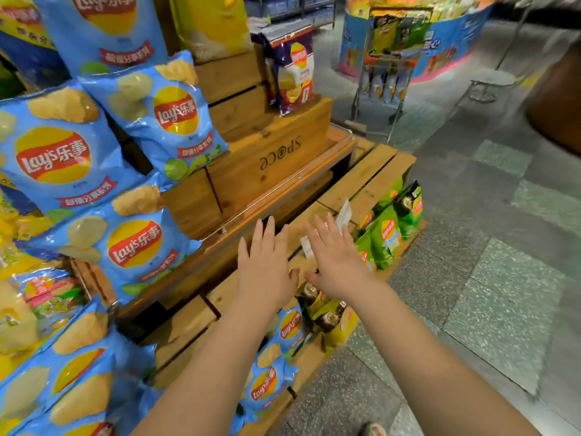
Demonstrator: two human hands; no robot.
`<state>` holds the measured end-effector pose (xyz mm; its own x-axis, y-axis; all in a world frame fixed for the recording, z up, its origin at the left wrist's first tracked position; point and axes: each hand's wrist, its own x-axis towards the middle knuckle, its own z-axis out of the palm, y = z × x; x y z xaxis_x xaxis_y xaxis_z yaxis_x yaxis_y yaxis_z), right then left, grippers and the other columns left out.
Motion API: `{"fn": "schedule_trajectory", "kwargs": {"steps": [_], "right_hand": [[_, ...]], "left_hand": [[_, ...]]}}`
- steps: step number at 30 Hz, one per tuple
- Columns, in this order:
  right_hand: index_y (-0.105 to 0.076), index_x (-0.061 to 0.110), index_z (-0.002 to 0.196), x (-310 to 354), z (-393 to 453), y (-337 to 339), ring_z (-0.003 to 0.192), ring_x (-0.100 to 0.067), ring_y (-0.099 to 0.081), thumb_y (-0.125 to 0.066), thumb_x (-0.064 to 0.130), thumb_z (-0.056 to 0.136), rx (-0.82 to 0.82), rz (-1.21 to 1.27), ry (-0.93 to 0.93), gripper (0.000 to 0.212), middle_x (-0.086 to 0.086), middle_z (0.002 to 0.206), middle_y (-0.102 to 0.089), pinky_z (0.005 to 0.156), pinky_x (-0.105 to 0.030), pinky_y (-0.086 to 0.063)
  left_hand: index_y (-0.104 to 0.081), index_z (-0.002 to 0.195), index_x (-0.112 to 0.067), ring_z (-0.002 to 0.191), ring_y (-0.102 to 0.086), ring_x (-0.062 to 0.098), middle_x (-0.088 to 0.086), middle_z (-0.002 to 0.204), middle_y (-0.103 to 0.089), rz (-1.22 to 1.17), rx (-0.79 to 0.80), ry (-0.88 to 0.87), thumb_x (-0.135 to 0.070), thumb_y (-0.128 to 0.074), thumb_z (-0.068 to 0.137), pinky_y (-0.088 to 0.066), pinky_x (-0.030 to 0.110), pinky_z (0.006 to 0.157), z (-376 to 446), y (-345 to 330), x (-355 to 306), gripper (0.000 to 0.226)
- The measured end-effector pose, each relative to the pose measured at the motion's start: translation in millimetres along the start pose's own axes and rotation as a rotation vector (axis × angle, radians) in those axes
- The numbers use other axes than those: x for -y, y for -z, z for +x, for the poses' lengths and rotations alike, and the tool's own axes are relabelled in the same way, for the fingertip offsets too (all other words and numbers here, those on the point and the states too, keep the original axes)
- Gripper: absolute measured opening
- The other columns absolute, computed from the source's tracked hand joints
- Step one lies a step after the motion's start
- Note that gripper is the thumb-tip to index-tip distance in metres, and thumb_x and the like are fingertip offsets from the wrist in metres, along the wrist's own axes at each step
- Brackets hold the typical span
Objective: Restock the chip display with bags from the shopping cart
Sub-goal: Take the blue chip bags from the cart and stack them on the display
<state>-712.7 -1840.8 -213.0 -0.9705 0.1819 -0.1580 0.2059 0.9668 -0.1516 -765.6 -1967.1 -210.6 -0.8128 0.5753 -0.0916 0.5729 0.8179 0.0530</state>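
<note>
- Hands first: my left hand [265, 265] and right hand [336, 259] are both stretched out in front of me, palms down, fingers straight and spread, holding nothing.
- They hover side by side over the wooden display [283, 165], above its lower tier; I cannot tell whether either one touches the wood.
- The cart [382, 77] stands well apart, ahead and to the right across the floor [490, 278], beyond the display's far corner. It is blurred, so I can only make out that some bags seem to hang or sit in it.
- That is the relation that matters: the stock to fetch lies forward and right of both hands, and the right hand is the nearer of the two.
- The display already carries blue bags [163, 121] stacked at the left, green bags [388, 234] in the low crate at the right, and one purple bag [294, 77] up on the top box.
- The tier under my hands shows bare wood, so I judge that is a gap to fill.
- My reading is that I am between bags, and the next move would be a turn to the right toward the cart, led by the right hand.
</note>
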Motion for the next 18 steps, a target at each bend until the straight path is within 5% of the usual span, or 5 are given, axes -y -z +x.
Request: {"fn": "schedule_trajectory", "kwargs": {"steps": [18], "right_hand": [[-0.006, 0.018, 0.154, -309.6, -98.8, 41.6, 0.145, -0.034, 0.019, -0.046, 0.043, 0.097, -0.172, 0.022, -0.345, 0.074, -0.006, 0.162, 0.003, 0.116, -0.047, 0.008]], "left_hand": [[0.002, 0.155, -0.023, 0.148, 0.015, 0.024, 0.003, 0.162, 0.015, 0.019, 0.052, -0.358, -0.048, -0.046, 0.096, -0.003, 0.051, 0.118, 87.5, -1.8, -329.9, 0.08]]}}
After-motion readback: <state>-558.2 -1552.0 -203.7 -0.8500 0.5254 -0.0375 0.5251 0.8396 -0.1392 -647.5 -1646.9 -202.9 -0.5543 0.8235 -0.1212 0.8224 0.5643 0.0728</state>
